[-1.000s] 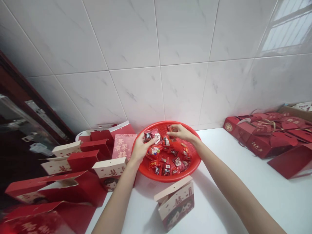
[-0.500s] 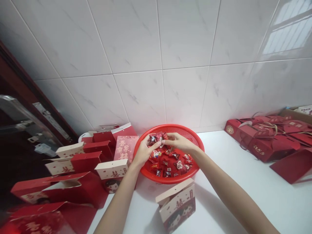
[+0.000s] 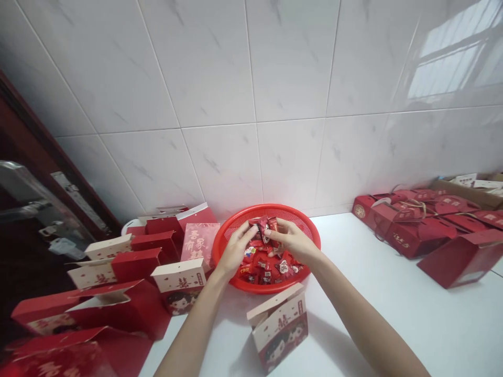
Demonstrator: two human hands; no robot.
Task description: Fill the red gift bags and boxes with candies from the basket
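A round red plastic basket (image 3: 310,230) stands against the wall, with several red-wrapped candies (image 3: 265,269) in its bottom. Over its middle, my left hand (image 3: 238,247) is closed on wrapped candies, thumb on top. Close beside it, my right hand (image 3: 293,240) also grips red-wrapped candies, its fingertips almost meeting the left thumb. The held candies (image 3: 264,229) show between the two hands. In front of the basket a small cream and red box (image 3: 281,330) stands with its top flaps partly open.
Several red and cream boxes (image 3: 137,267) stand open at the left, near a dark door with a metal handle (image 3: 23,209). Red boxes with cords (image 3: 416,225) lie at the right, before a cardboard carton (image 3: 463,192). A tiled wall (image 3: 220,157) rises behind the white table (image 3: 353,283).
The view has shifted slightly to the right. My hands have gathered and raised candies between their fingertips, which now stand more upright.
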